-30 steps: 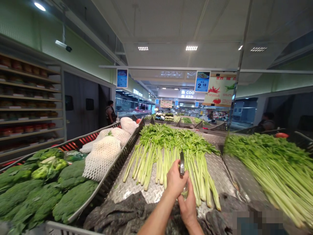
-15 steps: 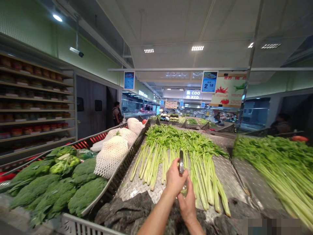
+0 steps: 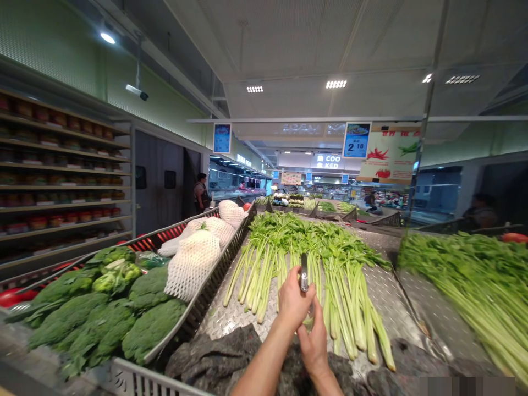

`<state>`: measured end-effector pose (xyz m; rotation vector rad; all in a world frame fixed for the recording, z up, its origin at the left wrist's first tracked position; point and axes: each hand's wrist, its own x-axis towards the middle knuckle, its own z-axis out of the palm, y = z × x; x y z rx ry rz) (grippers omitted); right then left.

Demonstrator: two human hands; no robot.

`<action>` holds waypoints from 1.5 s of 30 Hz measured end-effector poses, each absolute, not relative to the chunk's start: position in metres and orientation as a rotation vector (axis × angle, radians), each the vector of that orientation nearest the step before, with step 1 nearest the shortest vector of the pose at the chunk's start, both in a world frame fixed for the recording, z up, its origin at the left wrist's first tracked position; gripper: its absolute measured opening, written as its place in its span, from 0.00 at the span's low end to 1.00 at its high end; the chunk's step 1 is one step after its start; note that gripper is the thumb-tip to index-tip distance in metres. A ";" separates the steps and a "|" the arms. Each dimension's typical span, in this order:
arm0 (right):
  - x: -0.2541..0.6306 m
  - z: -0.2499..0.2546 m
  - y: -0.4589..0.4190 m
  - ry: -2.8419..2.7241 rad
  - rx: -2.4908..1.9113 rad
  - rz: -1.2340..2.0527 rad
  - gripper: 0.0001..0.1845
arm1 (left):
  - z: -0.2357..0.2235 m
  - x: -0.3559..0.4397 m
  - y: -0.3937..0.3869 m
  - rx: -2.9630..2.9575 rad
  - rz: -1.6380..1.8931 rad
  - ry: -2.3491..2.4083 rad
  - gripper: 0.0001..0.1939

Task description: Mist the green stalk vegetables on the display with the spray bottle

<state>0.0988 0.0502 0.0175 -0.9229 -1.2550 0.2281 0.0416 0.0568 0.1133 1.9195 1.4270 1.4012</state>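
1. The left hand is at the lower centre of the frame; its grip is pressed together, pinching a small tool.
2. The tool stands almost upright above the fingers, near the middle of the frame, with a dark upper part and a shiny silver lower part. Its exact kind is hard to tell.
3. The right hand is just below and to the right of the left one, its fingers bent up toward it. The hands hide the space between them, so I cannot tell whether its grip pinches anything.
4. Beyond the hands, in the centre of the frame, celery lies spread in a row on a patterned metal table, leaves toward the far side, cut stalk ends toward the near side.
5. A dark cloth lies bunched along the near edge, at the bottom of the frame, around the forearms.
6. At the lower left, a crate holds broccoli, and behind it pale bundles in white foam net.
7. At the right, a mirror shows the celery again.
8. Price signs hang in the upper centre and upper right; jars fill shelves at the left.
9. A person stands left of centre, well apart from the hands.
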 end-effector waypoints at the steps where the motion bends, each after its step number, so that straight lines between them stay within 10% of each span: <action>1: 0.098 0.018 0.051 -1.256 -0.918 0.227 0.36 | 0.114 0.040 0.057 1.918 1.400 1.432 0.23; 45: 0.047 0.020 0.068 -1.411 -0.803 0.336 0.36 | 0.118 -0.018 0.066 1.846 1.482 1.615 0.22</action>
